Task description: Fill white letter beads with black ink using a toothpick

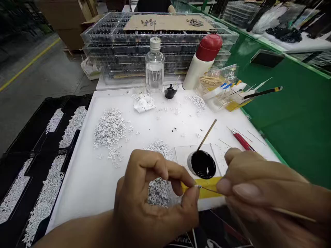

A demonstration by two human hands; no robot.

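Left hand (152,196) pinching a tiny piece (198,186) between thumb and forefinger; right hand (261,186) gripping a thin wooden stick (292,214), fine tip touching that piece; just beyond, black liquid (203,164) pooled on a clear plate (184,155).

Pinched piece (198,186), blurred and tiny

Stacked clear trays (160,58) behind a glass bottle (154,69) and a red-capped bottle (203,60). Black trays (26,165) of white pieces (43,196) at left.

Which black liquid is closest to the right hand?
The black pool on the clear plate, beside the right hand; the other sits in a small glass dish far back by the glass bottle.
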